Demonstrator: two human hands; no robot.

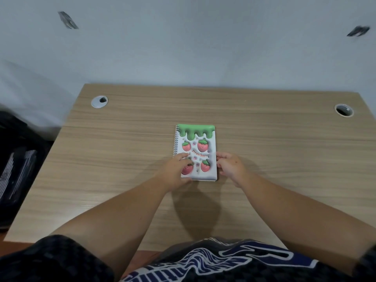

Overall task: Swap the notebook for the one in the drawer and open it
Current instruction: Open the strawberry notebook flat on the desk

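A spiral notebook (198,143) with a white cover, green drips along the top and pink strawberries lies closed and flat in the middle of the wooden desk (122,159), spiral on its left side. My left hand (176,171) rests on the cover's lower left corner, fingers spread over a strawberry. My right hand (230,166) touches the notebook's right edge with curled fingers. No drawer shows in this view.
Two round cable grommets sit in the desk, one at the back left (99,101) and one at the back right (343,110). A dark object (18,159) stands left of the desk. A pale wall runs behind the desk.
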